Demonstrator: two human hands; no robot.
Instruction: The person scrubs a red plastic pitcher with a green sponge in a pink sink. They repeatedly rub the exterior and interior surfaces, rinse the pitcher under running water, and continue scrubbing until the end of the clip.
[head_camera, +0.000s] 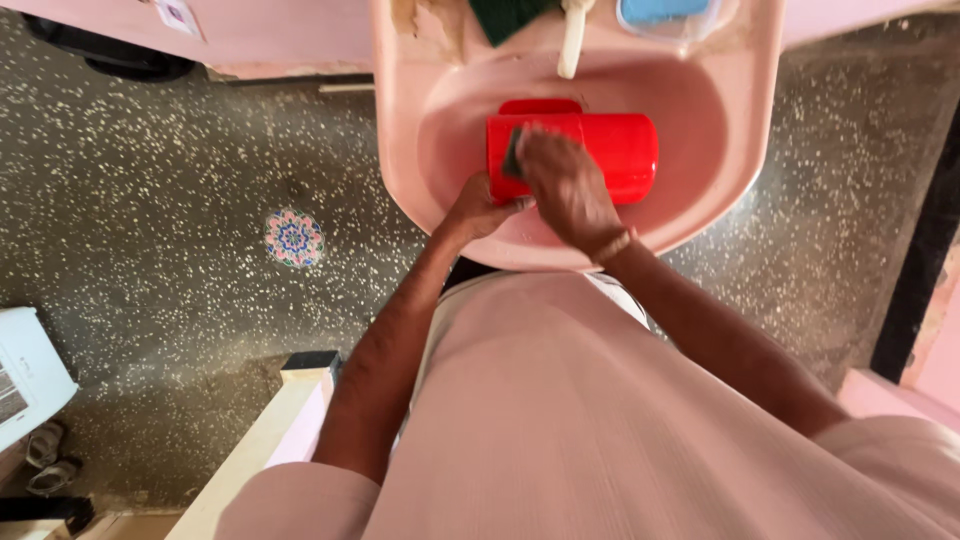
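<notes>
A red plastic mug (610, 150) lies on its side in a pink wash basin (735, 150), its handle (540, 106) pointing toward the tap. My left hand (482, 208) grips the mug at its open left end. My right hand (565, 185) rests on top of the mug and presses a dark green scrub pad (512, 155) against its side. A thread band circles my right wrist.
A white tap (573, 40) hangs over the basin, with a green cloth (505, 15) and a blue soap dish (665, 14) on the rim. The speckled dark floor has a round patterned tile (294, 238). A white appliance (25, 375) stands at the left.
</notes>
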